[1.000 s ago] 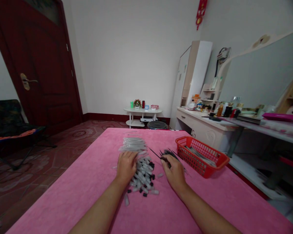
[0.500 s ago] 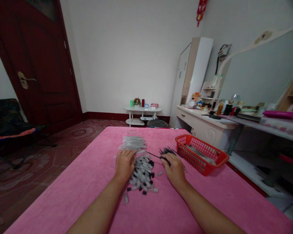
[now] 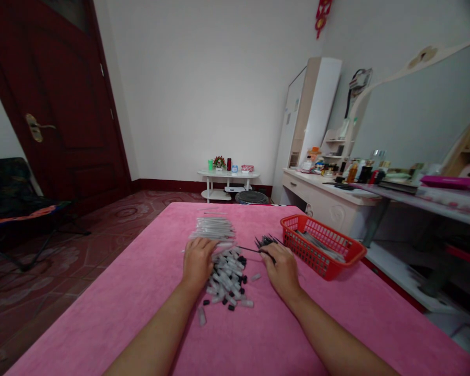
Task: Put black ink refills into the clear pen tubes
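My left hand is closed round a clear tube, whose end sticks out to the right of the fingers. Between the fingertips of my right hand is a thin black stick, like a pen refill, pointing left towards the tube. A gap shows between stick and tube. Below them lies a heap of short translucent caps mixed with small black plugs. Behind my left hand rests a row of clear tubes. A bundle of black-tipped sticks lies just beyond my right hand, which partly covers it.
A pink cloth covers the table. At the right stands a red plastic basket holding long thin pieces. Single caps lie apart from the heap. Further off are a white side table and a dresser.
My right hand has shifted slightly to the right with the black stick, whose tip is a little farther from the tube. My left hand stays nearly in place.
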`<state>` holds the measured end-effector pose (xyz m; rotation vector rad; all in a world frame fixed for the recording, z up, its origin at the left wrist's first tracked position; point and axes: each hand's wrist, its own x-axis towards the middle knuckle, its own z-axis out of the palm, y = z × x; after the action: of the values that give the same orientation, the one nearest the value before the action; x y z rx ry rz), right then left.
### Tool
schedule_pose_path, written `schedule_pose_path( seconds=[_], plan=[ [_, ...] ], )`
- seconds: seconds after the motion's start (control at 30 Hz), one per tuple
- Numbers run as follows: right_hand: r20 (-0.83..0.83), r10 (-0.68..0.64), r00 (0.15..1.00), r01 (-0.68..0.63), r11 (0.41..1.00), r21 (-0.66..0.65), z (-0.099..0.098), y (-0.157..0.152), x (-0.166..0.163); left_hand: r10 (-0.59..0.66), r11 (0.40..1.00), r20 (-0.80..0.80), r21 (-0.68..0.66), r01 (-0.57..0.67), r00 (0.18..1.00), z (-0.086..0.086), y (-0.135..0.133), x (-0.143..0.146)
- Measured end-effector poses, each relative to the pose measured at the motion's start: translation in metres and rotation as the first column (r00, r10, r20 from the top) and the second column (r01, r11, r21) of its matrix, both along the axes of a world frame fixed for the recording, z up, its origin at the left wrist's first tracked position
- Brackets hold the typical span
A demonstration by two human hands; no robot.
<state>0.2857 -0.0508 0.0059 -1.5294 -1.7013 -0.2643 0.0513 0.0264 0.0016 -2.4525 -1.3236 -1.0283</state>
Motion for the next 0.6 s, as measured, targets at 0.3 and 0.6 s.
schedule_pose_path(
  seconds=[0.3, 0.6],
  plan=[
    [0.031, -0.014, 0.999, 0.014, 1.0, -0.003, 0.001, -0.001, -0.001, -0.026, 1.0, -0.013, 0.006, 0.026, 1.0, -0.001, 0.0, 0.0],
    [0.185, 0.101, 0.978, -0.106, 0.994, 0.018, 0.009, -0.006, -0.012, -0.227, 0.974, -0.092, -0.031, 0.225, 0.969, 0.009, -0.015, 0.011]
  ],
)
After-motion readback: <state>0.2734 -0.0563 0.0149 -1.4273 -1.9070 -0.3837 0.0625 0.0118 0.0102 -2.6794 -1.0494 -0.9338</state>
